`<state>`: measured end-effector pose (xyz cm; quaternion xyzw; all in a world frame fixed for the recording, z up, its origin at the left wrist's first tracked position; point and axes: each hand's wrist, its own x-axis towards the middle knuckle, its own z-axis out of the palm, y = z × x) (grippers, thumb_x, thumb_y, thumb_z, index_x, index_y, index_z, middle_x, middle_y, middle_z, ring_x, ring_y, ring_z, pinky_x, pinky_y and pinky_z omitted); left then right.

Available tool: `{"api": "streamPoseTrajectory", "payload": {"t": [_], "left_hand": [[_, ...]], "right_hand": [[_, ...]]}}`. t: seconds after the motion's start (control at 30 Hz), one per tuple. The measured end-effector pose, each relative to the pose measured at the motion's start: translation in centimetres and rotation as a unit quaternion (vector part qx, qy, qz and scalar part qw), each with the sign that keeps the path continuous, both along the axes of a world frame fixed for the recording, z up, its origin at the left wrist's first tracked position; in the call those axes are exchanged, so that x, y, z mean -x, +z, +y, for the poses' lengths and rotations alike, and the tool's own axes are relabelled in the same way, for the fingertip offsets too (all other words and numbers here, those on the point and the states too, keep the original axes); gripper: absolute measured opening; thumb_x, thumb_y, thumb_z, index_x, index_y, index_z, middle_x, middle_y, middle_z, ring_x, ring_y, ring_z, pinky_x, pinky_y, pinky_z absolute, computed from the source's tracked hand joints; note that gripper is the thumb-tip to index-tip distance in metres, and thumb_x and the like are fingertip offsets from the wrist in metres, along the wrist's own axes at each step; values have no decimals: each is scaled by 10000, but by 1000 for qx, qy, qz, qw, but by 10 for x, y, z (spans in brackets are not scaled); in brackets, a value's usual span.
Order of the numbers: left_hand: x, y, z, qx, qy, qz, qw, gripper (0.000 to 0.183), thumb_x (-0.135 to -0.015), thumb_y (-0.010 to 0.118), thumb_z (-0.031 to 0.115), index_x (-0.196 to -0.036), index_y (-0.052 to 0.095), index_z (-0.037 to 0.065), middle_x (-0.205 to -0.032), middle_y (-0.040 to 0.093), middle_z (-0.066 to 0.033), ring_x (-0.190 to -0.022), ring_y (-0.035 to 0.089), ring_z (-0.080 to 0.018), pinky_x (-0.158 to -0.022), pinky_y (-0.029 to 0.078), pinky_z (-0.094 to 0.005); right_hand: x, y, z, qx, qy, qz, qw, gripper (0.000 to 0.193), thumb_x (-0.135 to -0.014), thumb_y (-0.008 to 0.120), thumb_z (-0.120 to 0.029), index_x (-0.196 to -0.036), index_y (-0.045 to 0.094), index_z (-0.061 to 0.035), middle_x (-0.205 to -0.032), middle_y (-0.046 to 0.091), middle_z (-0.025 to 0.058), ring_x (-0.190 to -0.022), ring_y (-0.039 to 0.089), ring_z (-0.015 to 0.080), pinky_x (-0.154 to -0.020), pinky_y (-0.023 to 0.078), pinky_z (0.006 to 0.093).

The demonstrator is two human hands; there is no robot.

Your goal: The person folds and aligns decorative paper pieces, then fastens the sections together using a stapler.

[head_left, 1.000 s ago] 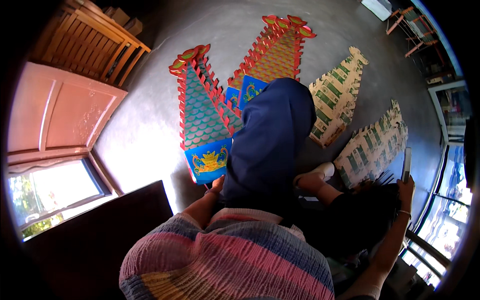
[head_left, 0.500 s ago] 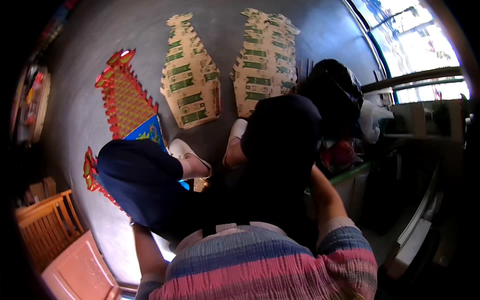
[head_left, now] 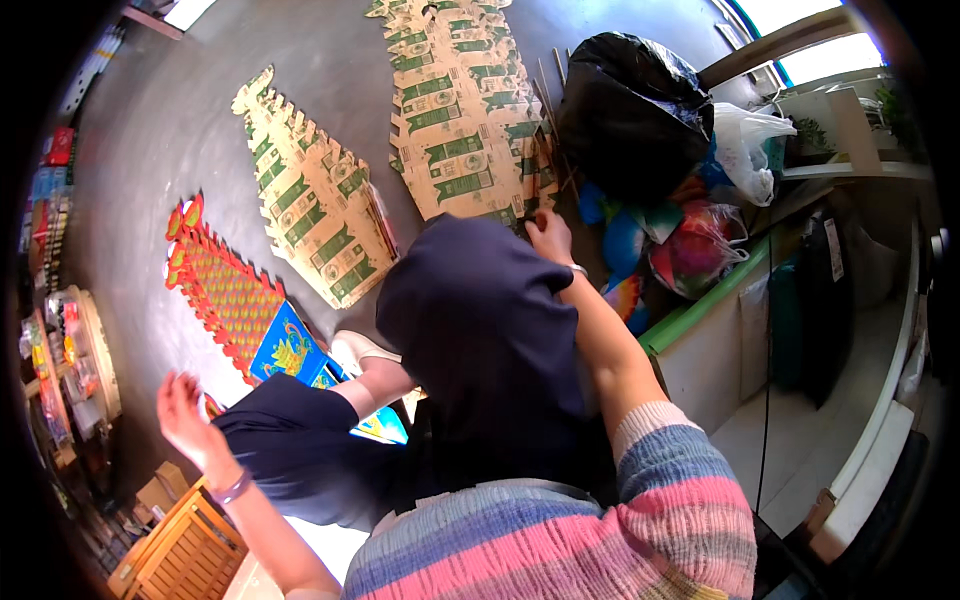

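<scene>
Above the floor at the lower left, my left hand [head_left: 186, 418] is raised with its fingers stretched out and nothing in them. My right hand [head_left: 549, 239] reaches past my knee to the near right corner of a large stack of brown cardboard cut-outs [head_left: 458, 125] with green print and notched edges. Its fingers are curled at that corner; what they hold, if anything, I cannot make out. Left of it lies a narrower notched cardboard stack [head_left: 318, 215]. Further left is a red-edged, patterned cut-out [head_left: 232, 300] with a blue decorated panel [head_left: 288, 345], partly hidden by my leg.
A black plastic bag [head_left: 635, 115] stands at the right, beside thin sticks [head_left: 560, 125] and a white plastic bag [head_left: 745, 150]. Below it are a colourful bundle in clear plastic [head_left: 700, 250] and a green-edged container [head_left: 705, 300]. Shelves [head_left: 85, 350] and a wooden chair [head_left: 185, 555] are at the left.
My right hand has come forward to the corner of the right cardboard stack. My left hand has risen into view beside my left knee. The view has shifted toward the right.
</scene>
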<state>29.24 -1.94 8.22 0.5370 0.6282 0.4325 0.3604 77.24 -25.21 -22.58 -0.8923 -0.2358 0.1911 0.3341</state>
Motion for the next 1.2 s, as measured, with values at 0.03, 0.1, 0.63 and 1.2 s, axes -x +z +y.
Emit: {"api": "streamPoseTrajectory", "payload": {"t": [0.03, 0.1, 0.63, 1.2], "left_hand": [[-36, -11, -1, 26, -34, 4, 999, 218, -856, 535, 87, -1050, 561, -8, -868, 609, -73, -766, 581, -132, -696, 466, -235], [-94, -40, -4, 81, -102, 6, 991, 196, -850, 537, 75, -1021, 568, -14, -851, 613, -80, -740, 590, -136, -675, 481, -239], [-255, -216, 8, 345, -361, 18, 866, 352, -841, 594, 231, -1109, 538, 10, -994, 589, -37, -868, 544, -121, -735, 431, -250], [-291, -185, 71, 99, -260, -31, 960, 165, -778, 579, 47, -913, 612, -41, -808, 644, -93, -696, 597, -142, -631, 467, -261]], "right_hand": [[-11, -5, 12, -24, -2, -10, 1000, 316, -722, 641, -220, -956, 579, -17, -879, 569, 145, -841, 550, 327, -756, 447, 392], [-26, -17, 31, -10, -3, -81, 997, 349, -719, 645, -225, -990, 570, -18, -921, 573, 145, -859, 555, 324, -770, 443, 389], [-40, -15, 71, -87, -229, 316, 916, 247, -799, 527, -137, -975, 601, 20, -865, 620, 133, -779, 594, 207, -684, 464, 305], [-45, 81, 54, -184, -121, 21, 975, 183, -773, 556, -79, -921, 598, 20, -743, 646, 84, -639, 604, 127, -590, 471, 255]]}}
